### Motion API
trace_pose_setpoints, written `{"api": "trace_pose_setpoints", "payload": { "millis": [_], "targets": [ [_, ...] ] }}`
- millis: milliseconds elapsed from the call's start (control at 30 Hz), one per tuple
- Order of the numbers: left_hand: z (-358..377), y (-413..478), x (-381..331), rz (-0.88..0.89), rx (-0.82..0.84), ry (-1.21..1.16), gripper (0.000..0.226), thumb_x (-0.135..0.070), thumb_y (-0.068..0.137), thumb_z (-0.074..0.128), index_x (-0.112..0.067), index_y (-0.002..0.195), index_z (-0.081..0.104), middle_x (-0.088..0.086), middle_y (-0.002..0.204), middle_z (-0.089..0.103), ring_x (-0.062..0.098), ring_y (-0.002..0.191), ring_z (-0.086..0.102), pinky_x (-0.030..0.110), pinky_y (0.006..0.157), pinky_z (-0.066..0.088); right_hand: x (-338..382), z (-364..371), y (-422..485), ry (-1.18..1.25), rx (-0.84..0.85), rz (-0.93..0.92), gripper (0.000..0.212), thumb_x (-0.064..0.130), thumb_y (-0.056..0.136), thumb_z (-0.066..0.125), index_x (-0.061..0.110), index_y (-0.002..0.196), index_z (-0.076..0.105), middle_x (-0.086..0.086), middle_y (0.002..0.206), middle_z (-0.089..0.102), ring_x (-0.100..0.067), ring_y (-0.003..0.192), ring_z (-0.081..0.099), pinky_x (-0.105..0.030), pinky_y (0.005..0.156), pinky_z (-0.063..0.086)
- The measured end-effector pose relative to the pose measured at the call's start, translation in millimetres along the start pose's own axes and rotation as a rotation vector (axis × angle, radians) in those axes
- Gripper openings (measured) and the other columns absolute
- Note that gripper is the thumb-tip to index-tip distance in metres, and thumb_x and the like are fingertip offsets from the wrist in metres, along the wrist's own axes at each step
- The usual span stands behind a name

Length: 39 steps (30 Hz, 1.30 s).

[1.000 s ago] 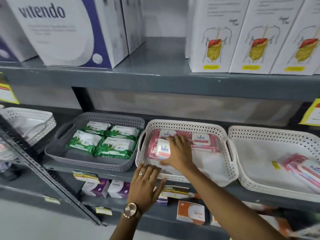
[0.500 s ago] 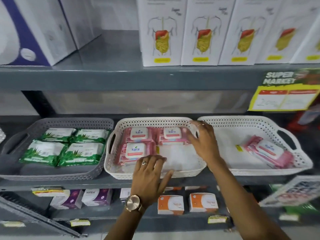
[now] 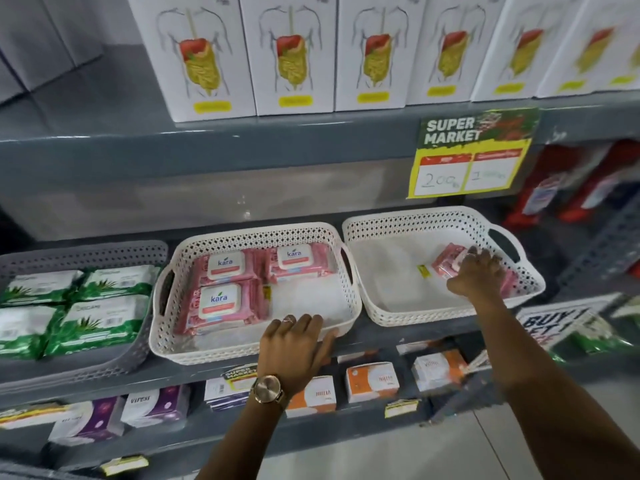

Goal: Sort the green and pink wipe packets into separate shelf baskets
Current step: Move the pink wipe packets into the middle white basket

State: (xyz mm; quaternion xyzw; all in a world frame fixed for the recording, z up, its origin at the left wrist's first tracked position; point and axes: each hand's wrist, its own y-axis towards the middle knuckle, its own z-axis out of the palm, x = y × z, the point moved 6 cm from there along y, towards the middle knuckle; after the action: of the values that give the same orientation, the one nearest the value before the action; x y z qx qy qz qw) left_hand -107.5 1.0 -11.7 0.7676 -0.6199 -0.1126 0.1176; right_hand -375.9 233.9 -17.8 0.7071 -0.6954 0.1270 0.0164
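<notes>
The right hand lies over a pink plastic wipe packet in the right white perforated basket, its long axis slanting; whether that grip has clenched it, I cannot tell. The left hand rests released on the middle white perforated basket, where three pink "kara" packets lie flat.

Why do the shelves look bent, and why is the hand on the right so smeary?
Head view: the wide-angle lens bows the shelf edge and tilts the boxes at the frame's sides; the right hand over the pink wipe packets is motion-blurred, while the left hand and the kara packets read sharp.
</notes>
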Motion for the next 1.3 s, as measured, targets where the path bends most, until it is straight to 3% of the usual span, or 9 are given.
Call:
{"api": "trace_pose_setpoints", "payload": {
  "millis": [167,367,533,633,733,900,1067,1167,1300],
  "targets": [
    [0,0,-1,0.015,-0.059,-0.008,0.042,-0.049,0.091,0.036,-0.021,0.085,0.067,-0.003,0.075,0.072,0.018,0.063,0.066,0.029,0.060,0.053,5,-8,-2,-0.113,-0.164,-0.003,0.062,0.018,0.077,0.068,0.003,0.132,0.044,-0.023,0.134,0.047,-0.040,0.127,0.040,-0.050,0.110,0.031],
    [-2,-3,2,0.052,-0.082,-0.026,0.042,-0.051,0.092,0.036,-0.021,0.086,0.066,-0.004,0.077,0.072,0.016,0.064,0.066,0.030,0.061,0.053,33,-22,-27,0.076,-0.254,-0.128,0.073,0.028,0.062,0.082,0.015,0.128,0.052,-0.018,0.124,0.057,-0.037,0.118,0.046,-0.045,0.098,0.030],
    [-4,-16,20,0.039,-0.129,-0.021,0.045,-0.051,0.093,0.035,-0.020,0.084,0.066,-0.004,0.073,0.071,0.019,0.065,0.064,0.033,0.063,0.051,98,-58,-82,0.425,-0.402,-0.469,0.083,0.030,0.054,0.087,0.027,0.130,0.054,-0.012,0.122,0.060,-0.036,0.113,0.047,-0.042,0.092,0.037],
    [-8,-24,34,0.017,-0.146,-0.017,0.044,-0.050,0.094,0.034,-0.021,0.083,0.066,-0.005,0.070,0.069,0.018,0.062,0.063,0.032,0.063,0.048,153,-61,-118,0.504,-0.333,-0.721,0.087,0.033,0.047,0.090,0.027,0.128,0.057,-0.010,0.120,0.064,-0.032,0.110,0.050,-0.037,0.092,0.035],
    [-13,-35,47,-0.020,-0.134,-0.030,0.040,-0.049,0.093,0.037,-0.022,0.085,0.066,-0.006,0.073,0.069,0.018,0.066,0.062,0.031,0.064,0.047,206,-32,-144,0.346,-0.190,-0.880,0.089,0.037,0.051,0.089,0.026,0.132,0.053,-0.005,0.126,0.062,-0.029,0.112,0.048,-0.030,0.089,0.029],
    [-24,-44,64,-0.046,-0.070,-0.201,0.037,-0.046,0.095,0.037,-0.022,0.096,0.065,-0.003,0.088,0.071,0.018,0.078,0.063,0.032,0.072,0.047,241,33,-156,0.062,-0.034,-0.873,0.087,0.038,0.067,0.082,0.027,0.142,0.038,-0.005,0.146,0.044,-0.028,0.134,0.033,-0.041,0.110,0.026],
    [-41,-37,87,-0.139,-0.166,-0.309,0.036,-0.048,0.093,0.037,-0.024,0.102,0.063,-0.004,0.096,0.069,0.018,0.088,0.060,0.031,0.072,0.046,237,56,-166,-0.015,-0.036,-0.885,0.095,0.047,0.067,0.078,0.031,0.146,0.029,0.002,0.154,0.027,-0.026,0.142,0.019,-0.043,0.114,0.020],
    [-33,-24,111,-0.257,-0.028,-0.293,0.043,-0.051,0.092,0.035,-0.026,0.122,0.053,-0.002,0.129,0.056,0.018,0.116,0.052,0.035,0.092,0.044,239,59,-176,0.011,-0.019,-0.928,0.080,0.046,0.076,0.071,0.030,0.145,0.034,0.003,0.151,0.034,-0.023,0.139,0.025,-0.040,0.114,0.022],
    [-13,-5,140,-0.305,0.289,-0.216,0.056,-0.047,0.094,0.046,-0.037,0.145,0.026,-0.003,0.158,0.016,0.025,0.145,0.014,0.053,0.115,0.025,238,63,-178,0.045,0.050,-0.869,0.060,0.023,0.085,0.068,0.023,0.140,0.045,0.001,0.147,0.043,-0.025,0.134,0.035,-0.038,0.113,0.027]
  ]
}}
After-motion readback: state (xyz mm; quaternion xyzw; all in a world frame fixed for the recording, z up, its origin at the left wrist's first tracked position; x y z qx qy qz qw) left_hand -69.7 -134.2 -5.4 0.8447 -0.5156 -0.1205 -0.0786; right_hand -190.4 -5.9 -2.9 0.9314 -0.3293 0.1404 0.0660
